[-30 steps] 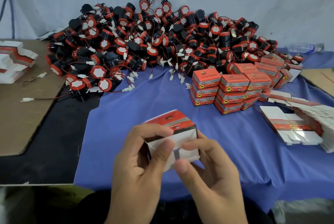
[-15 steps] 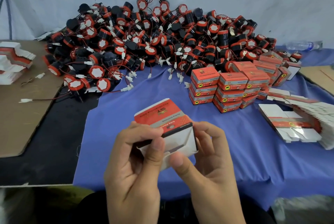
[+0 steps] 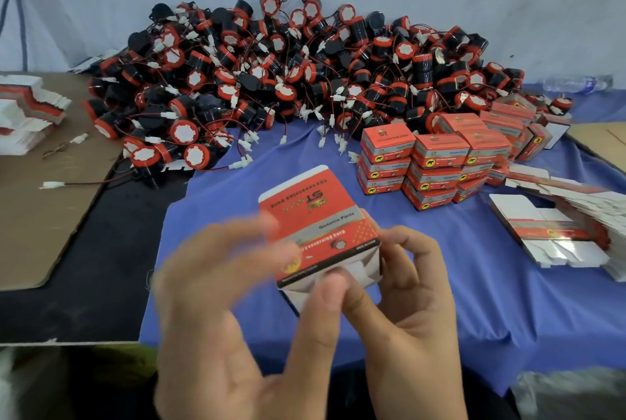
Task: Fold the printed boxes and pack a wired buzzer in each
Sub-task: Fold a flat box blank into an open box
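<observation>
Holding a red printed box (image 3: pixel 318 226) above the desk (image 3: pixel 440 250), both hands work at its near end. The right hand (image 3: pixel 406 301) pinches the box's white flaps between thumb and fingers. The left hand (image 3: pixel 237 301) is blurred, fingers spread beside the box's left face; whether it grips cannot be told. Beyond the hands lies a heap of wired buzzers (image 3: pixel 288 80); beyond the right hand, stacked finished boxes (image 3: pixel 433 162); further right, flat unfolded boxes (image 3: pixel 555 233).
</observation>
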Available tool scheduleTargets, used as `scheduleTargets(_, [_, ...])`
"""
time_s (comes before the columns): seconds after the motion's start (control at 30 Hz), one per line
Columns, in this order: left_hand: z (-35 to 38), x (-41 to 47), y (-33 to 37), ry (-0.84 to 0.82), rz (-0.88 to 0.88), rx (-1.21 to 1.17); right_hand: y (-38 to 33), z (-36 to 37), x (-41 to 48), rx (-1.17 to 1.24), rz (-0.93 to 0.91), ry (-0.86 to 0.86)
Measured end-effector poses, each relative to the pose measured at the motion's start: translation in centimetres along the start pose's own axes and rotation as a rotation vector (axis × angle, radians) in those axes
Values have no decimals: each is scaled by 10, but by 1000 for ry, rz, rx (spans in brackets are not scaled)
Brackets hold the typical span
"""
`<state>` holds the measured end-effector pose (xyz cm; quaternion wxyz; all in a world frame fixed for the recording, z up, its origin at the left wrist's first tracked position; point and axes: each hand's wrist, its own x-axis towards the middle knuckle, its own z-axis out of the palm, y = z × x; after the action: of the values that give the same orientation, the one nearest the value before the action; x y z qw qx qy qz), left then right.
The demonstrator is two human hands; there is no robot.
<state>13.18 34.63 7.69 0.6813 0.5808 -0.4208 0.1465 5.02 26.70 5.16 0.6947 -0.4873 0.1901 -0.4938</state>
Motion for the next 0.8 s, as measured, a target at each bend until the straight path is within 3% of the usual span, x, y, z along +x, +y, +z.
scheduleTargets(0.07, [-5,14,-4,76,-440,-160,-2,-3,2,-25,-17,-5])
scheduleTargets(0.13, [-2,21,-7,-44,-853,-474,1,0,1,-55,-41,-28])
scheduleTargets(0.17, [-1,22,-9,-135,-959,-599,3,3,-1,-95,-70,-31])
scheduleTargets(0.23, [2,20,-13,-225,-981,-667,8,7,-2,-199,-151,10])
scheduleTargets(0.3, [4,14,-14,-236,-940,-590,12,8,-3,-230,-172,72])
scheduleTargets(0.43, [6,8,-14,-220,-906,-535,13,5,-4,-167,-82,117])
scheduleTargets(0.6, [7,13,-12,-118,-915,-666,5,5,-3,-45,73,-61])
scheduleTargets(0.8, [7,4,-15,-247,-810,-559,11,3,0,-1,186,71])
